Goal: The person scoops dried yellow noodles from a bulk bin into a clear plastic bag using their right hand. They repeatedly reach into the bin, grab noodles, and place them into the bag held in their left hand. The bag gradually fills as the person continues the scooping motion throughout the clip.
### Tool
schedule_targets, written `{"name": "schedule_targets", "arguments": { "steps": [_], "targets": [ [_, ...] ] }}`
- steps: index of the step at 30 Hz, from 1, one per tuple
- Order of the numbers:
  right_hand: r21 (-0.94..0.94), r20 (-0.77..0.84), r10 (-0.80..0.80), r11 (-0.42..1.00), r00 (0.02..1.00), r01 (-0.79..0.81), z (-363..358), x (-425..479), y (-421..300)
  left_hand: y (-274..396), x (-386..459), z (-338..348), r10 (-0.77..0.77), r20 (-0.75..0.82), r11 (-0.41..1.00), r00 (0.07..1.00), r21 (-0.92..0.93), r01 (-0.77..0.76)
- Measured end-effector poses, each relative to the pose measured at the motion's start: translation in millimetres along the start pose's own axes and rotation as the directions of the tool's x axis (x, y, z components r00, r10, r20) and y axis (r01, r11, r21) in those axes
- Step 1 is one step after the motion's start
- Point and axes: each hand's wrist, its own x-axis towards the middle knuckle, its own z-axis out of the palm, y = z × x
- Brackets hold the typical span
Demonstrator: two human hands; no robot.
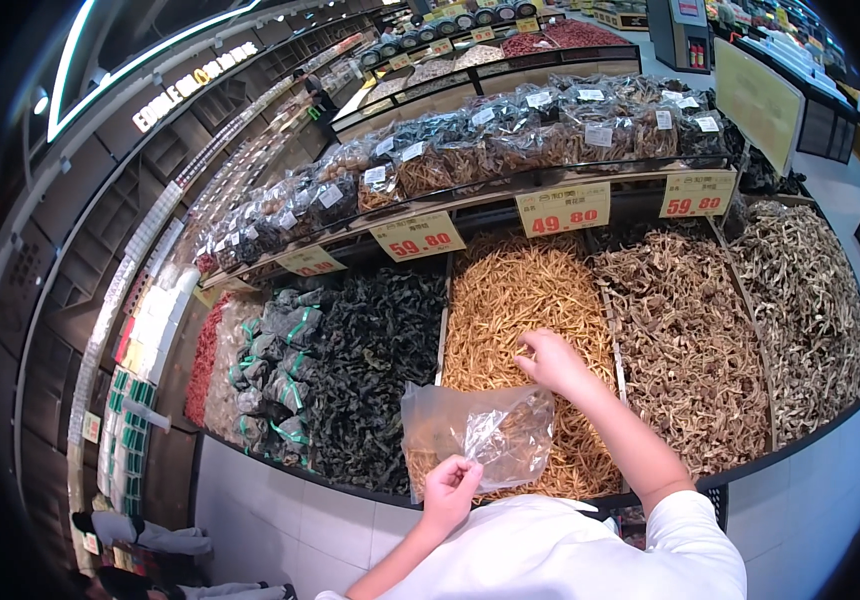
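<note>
My left hand (452, 487) pinches the edge of a clear plastic bag (505, 435) over the near end of a bin of dried golden daylily strips (520, 300). Some strips show through or inside the bag; which, I cannot tell. Above the same bin, just beyond the bag's upper right corner, my right hand (550, 361) has its fingers curled downward at the strips. Whether it holds any is too small to tell. Black dried fungus or seaweed (385, 330) lies left of this bin, and brown dried mushrooms (685, 337) lie right of it.
Behind the bins runs a shelf of packaged dried goods (490, 150) with price signs (561, 210) on its front. Thin dividers (617, 352) part the bins. Bundles with green ties (280, 367) lie left, pale dried mushrooms (805, 315) far right. People (152, 532) are at lower left.
</note>
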Motion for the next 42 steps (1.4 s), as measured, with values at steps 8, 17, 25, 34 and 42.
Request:
{"name": "schedule_targets", "arguments": {
  "steps": [8,17,25,34,42],
  "targets": [
    [-0.308,0.053,0.01,0.951,0.999,0.006,77.0,-2.6,0.9,-5.4,-10.0,-2.5,0.006,-0.015,1.0,1.0,-0.003,-0.007],
    [-0.18,-0.047,-0.096,0.98,0.994,0.086,71.1,-18.7,14.1,-9.0,-9.3,0.0,0.022,-0.04,0.999,0.999,-0.028,-0.023],
    [0.035,-0.291,-0.114,0.991,0.95,0.129,49.5,-28.8,15.0,-13.6,-11.2,-4.3,-0.027,-0.036,0.996,0.999,-0.081,0.024],
    [0.526,-0.447,0.152,0.841,0.881,0.122,11.3,-47.3,4.2,-8.5,-4.1,-3.6,-0.013,-0.024,0.999,1.0,-0.05,0.011],
    [0.926,-0.177,0.34,0.376,0.924,0.039,-1.2,-109.3,-3.7,-9.9,2.0,-5.0,-0.036,-0.023,0.998,0.999,-0.058,0.034]
  ]
}}
